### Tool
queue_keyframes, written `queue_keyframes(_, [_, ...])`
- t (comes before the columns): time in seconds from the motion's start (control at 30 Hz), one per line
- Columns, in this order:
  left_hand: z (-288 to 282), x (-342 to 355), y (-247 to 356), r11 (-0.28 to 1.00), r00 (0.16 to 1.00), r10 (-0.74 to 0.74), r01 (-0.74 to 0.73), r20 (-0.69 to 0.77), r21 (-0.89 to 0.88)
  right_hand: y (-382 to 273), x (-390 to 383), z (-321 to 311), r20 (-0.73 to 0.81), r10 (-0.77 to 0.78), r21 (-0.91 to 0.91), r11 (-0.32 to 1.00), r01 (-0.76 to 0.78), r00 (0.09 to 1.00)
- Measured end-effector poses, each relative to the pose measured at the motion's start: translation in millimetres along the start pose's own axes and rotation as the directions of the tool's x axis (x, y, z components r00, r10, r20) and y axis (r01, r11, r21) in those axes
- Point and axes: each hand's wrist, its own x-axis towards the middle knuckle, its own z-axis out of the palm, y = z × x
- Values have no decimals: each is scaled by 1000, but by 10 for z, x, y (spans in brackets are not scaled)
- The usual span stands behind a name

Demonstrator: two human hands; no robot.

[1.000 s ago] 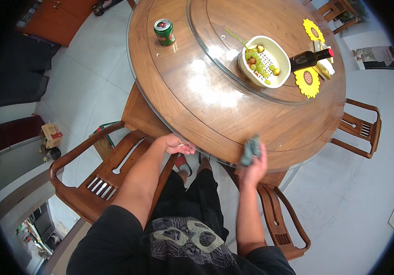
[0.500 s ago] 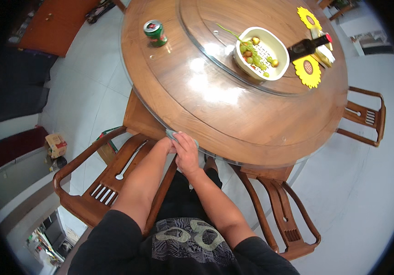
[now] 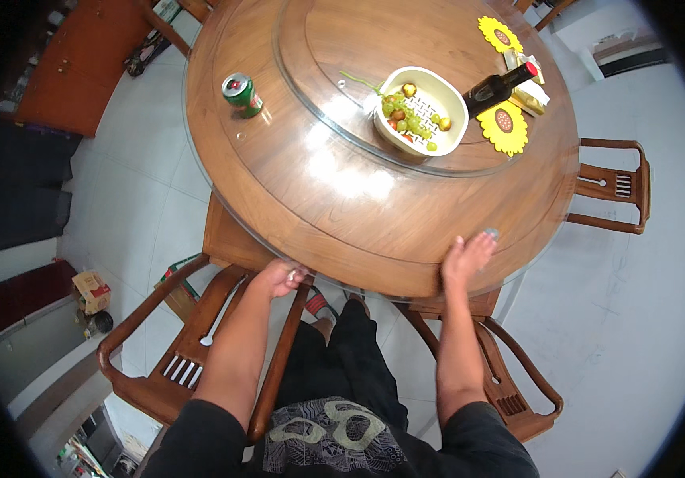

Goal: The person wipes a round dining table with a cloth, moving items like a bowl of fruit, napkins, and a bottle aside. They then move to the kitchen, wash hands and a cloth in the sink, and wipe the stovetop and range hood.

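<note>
My right hand [image 3: 468, 261] lies on the glass-topped round wooden table [image 3: 406, 253] near its front right edge. A grey-green cloth [image 3: 490, 233] pokes out past its fingertips, and most of it is hidden beneath the palm. At the table's front left edge, my left hand [image 3: 280, 278] is closed, fingers curled in. A small pale bit shows between its fingers, too small to name.
On the turntable stands a white basket [image 3: 460, 131] of grapes [image 3: 412, 121], beside a dark bottle [image 3: 495, 89] and yellow sunflower mats [image 3: 510, 134]. A green can [image 3: 243, 99] stands at left. Wooden chairs [image 3: 163, 382] flank my legs.
My hands, together on the cloth at the front left edge before, are now apart. The right has moved right across the table with the cloth; the left stays near the edge.
</note>
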Motion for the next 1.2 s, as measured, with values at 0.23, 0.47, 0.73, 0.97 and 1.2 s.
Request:
queue_keyframes(0.23, [85, -765, 570, 978, 992, 48, -70, -115, -198, -3255, -351, 266, 118, -635, 618, 649, 444, 764])
queue_keyframes(0.47, [462, -1548, 1058, 867, 906, 304, -392, -296, -307, -1595, 19, -268, 288, -860, 609, 504, 612, 421])
queue_keyframes(0.73, [1529, -2749, 1200, 814, 921, 374, -382, -108, -438, 520, 1966, -339, -63, 414, -81, 905, -418, 908])
queue_keyframes(0.97, [1760, -3826, 340, 597, 843, 484, -516, -237, -615, -3525, -93, -321, 329, -616, 556, 739, 380, 716])
queue_keyframes(1.2, [1622, -4763, -674, 313, 669, 686, -627, -287, -714, -5177, -637, 140, 67, -983, 651, 172, 739, 170])
